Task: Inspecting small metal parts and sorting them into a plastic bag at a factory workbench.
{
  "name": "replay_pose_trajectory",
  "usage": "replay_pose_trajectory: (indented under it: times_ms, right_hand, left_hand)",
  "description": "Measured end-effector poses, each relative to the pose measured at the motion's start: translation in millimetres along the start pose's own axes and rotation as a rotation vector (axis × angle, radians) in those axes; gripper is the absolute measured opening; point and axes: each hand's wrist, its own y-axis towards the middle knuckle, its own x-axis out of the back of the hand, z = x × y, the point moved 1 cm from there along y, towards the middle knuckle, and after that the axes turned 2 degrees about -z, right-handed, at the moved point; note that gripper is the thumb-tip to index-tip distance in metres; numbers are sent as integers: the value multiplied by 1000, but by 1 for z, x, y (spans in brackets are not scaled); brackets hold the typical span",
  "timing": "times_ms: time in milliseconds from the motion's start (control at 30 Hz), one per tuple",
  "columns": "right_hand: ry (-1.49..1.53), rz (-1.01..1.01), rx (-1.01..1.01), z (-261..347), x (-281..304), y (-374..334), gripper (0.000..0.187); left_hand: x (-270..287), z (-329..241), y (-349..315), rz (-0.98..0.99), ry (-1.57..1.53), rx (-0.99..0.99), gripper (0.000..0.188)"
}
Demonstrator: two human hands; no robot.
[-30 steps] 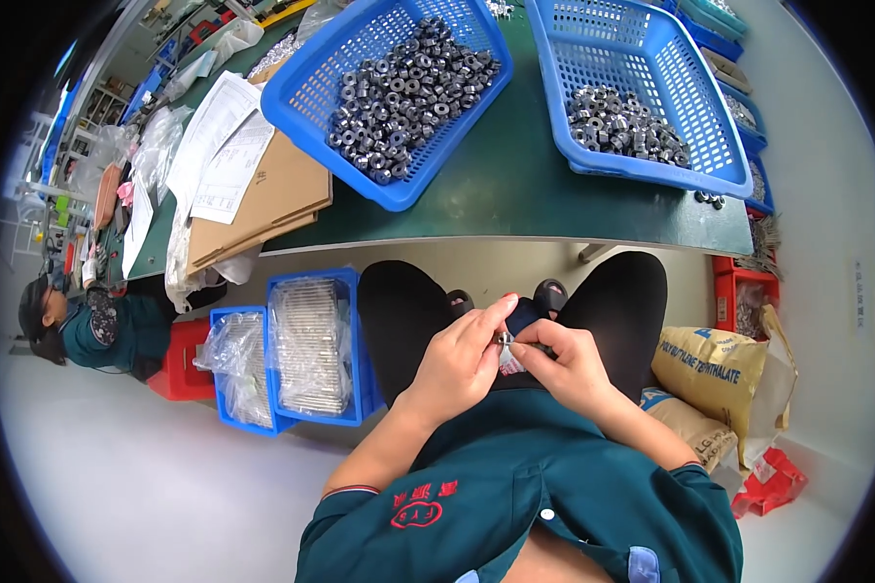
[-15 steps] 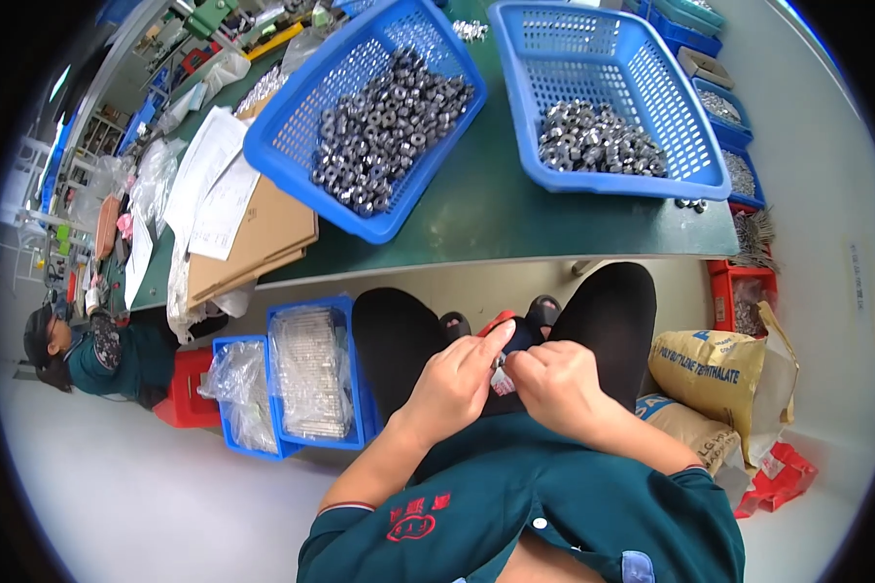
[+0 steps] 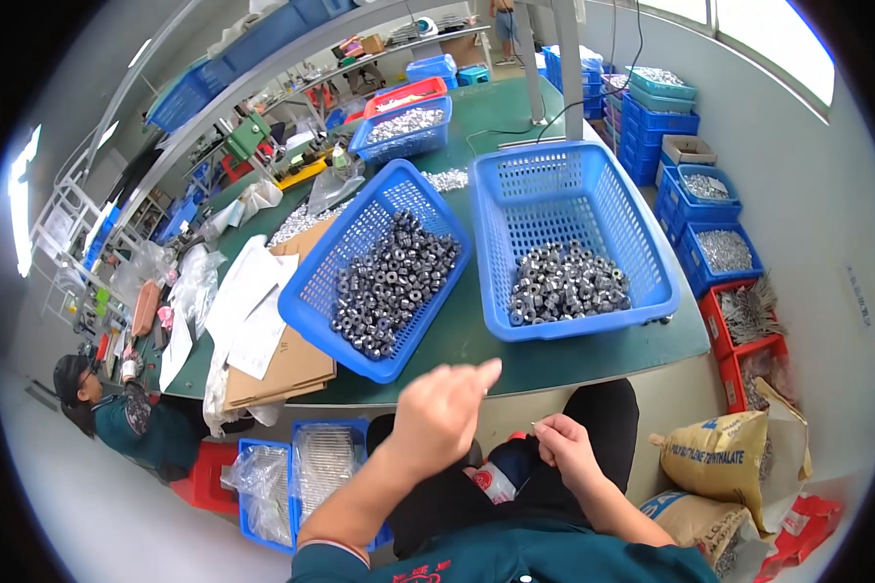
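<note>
Pinching a small bright piece [image 3: 534, 425], the right hand [image 3: 566, 449] sits above the lap, thumb and index tips pressed close; the piece pokes out at the tips, too small for me to say what it is. Left hand [image 3: 439, 416] is higher, just off the table's near edge, fingers curled in, one digit stuck out to the right. I can't tell if it grips anything. Hands well apart.

Below and between them, a red-and-white item [image 3: 496, 484] lies at the lap, over black trousers [image 3: 610, 423].

Further out, I get a green table [image 3: 447, 335] with two blue mesh baskets on it. Left basket [image 3: 374, 369] is tilted diagonally and holds lots of dark metal rings [image 3: 394, 282]; right basket [image 3: 588, 328] has a similar pile [image 3: 566, 282] toward its near end. Left of those: papers [image 3: 243, 301] on cardboard [image 3: 282, 364].

Floor, left: two blue bins [image 3: 294, 486], one with clear plastic, one with rows of thin pieces; red stool [image 3: 214, 476] beside them, co-worker [image 3: 131, 428] near it. Right side: printed yellow sack [image 3: 719, 452], red crates and blue crates [image 3: 695, 267] along the wall.
</note>
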Motion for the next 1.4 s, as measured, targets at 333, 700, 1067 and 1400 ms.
replay_pose_trajectory:
  times_ms: [333,700,1067,1400]
  right_hand:
    - [-1132,-31,328,-105,33,42,19]
    - [-1094,-28,331,-112,46,53,20]
    - [-1129,-28,291,-107,39,54,21]
    - [-1188,-55,263,-116,41,52,22]
  left_hand:
    - [-118,81,155,479,34,98,32]
    - [-123,82,146,253,-80,122,26]
    - [41,148,34,100,225,567,20]
    - [-34,147,10,254,573,753,25]
